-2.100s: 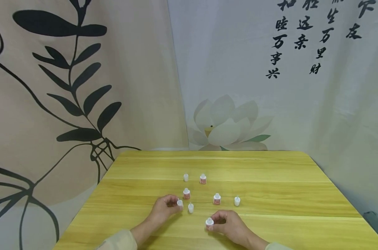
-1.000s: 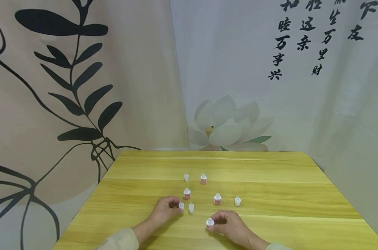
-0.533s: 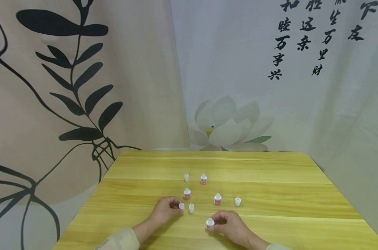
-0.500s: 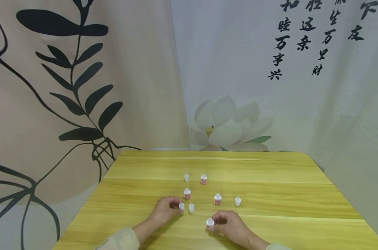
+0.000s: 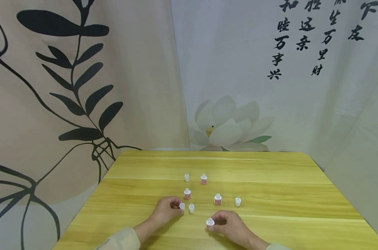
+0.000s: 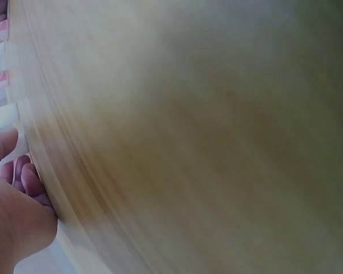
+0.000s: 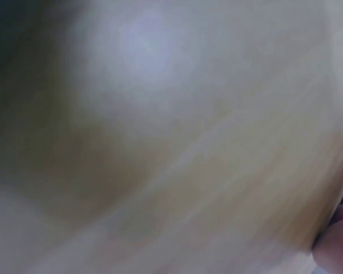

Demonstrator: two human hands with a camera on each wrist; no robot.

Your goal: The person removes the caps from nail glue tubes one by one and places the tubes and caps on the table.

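Note:
In the head view my left hand (image 5: 165,210) pinches a small white cap (image 5: 182,206) between thumb and fingers, low over the table. Just right of it stands another white cap (image 5: 191,208) with a thin tip. My right hand (image 5: 232,225) holds a small bottle (image 5: 210,224) with a white top and red label, upright at the tabletop. Beyond the hands stand more such bottles: one near my left fingers (image 5: 187,194), one to the right (image 5: 218,199) and one farthest back (image 5: 204,179). In the left wrist view the left hand (image 6: 20,214) shows at the edge.
More white caps stand apart, one at the back (image 5: 187,177) and one at the right (image 5: 238,201). Everything is on a yellow wood-grain table (image 5: 270,173). Behind it hangs a printed curtain (image 5: 239,69). The right wrist view is mostly blurred tabletop (image 7: 217,171).
Over the first second or so, my left hand lowers its cap slightly, a little nearer the standing cap. Since then both hands hold almost still, and the right hand keeps the bottle in place.

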